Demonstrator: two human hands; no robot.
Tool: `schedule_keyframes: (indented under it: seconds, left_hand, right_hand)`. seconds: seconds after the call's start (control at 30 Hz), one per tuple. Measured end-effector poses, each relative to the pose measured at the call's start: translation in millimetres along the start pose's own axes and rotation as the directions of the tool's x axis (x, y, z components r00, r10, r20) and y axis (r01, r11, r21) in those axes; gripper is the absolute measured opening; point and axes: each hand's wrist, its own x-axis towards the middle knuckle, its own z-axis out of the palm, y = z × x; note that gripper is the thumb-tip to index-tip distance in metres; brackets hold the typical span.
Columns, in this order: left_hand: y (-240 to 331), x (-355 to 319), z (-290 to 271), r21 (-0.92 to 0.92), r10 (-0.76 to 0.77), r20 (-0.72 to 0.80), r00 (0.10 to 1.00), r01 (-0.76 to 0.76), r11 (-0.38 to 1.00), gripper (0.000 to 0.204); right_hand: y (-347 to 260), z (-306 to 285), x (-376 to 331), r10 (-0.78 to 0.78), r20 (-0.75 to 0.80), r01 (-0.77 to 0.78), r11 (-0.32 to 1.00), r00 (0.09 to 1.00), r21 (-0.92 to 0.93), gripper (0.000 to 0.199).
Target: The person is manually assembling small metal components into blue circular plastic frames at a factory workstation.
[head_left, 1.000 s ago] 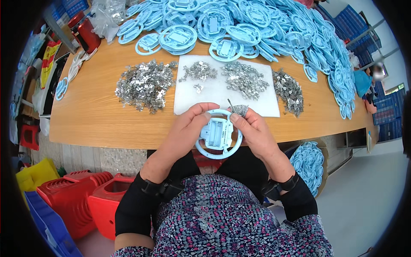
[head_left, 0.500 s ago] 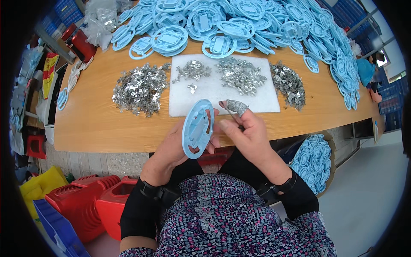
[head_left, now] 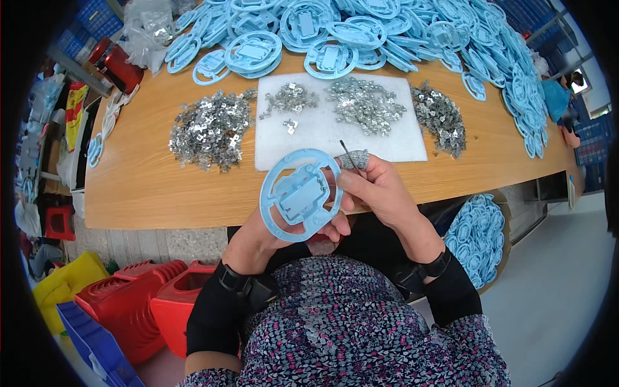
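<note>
My left hand (head_left: 253, 236) grips a light-blue plastic ring-shaped part (head_left: 304, 197) from behind and below, its fingers partly hidden by it. The part has a raised rectangular plate in its middle and faces up toward me. Pinched in my right hand (head_left: 387, 197) is a thin dark metal tool (head_left: 351, 157), its tip pointing up and away. A grey wrap (head_left: 354, 160) covers my right index finger. The right thumb is at the part's right rim. Just beyond my hands lies a white foam sheet (head_left: 274, 147) bearing small metal clips (head_left: 367, 106).
Heaps of small metal pieces flank the sheet, left (head_left: 213, 132) and right (head_left: 440, 119). A large pile of blue parts (head_left: 309, 26) covers the table's (head_left: 129, 193) far side. More fill a box (head_left: 476, 238) at lower right. Red stools (head_left: 126, 313) stand at lower left.
The blue part has turned from nearly edge-on to showing its broad face. My right hand has shifted slightly right, and the tool now points upward.
</note>
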Motion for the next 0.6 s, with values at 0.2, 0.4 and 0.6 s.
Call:
schedule_keyframes:
  seconds: [0.2,0.4,0.6]
  left_hand:
    - [-3.2,3.3,-10.4,-0.049,-0.062,0.118,0.991,0.068,0.996,0.058]
    - [-7.7,14.9,-2.0,-0.149,-0.102,0.256,0.961,0.144,0.978,0.052]
    - [-16.7,29.0,37.5,0.119,-0.309,0.256,0.916,0.287,0.951,0.053]
  right_hand:
    - [-5.9,1.8,-11.0,-0.129,0.011,0.129,0.982,0.992,-0.139,0.019]
    - [-8.3,-7.8,-20.2,-0.166,-0.036,0.153,0.960,0.986,-0.237,0.013]
    - [-11.5,-31.3,-57.6,-0.155,-0.171,0.128,0.978,0.973,-0.163,0.017]
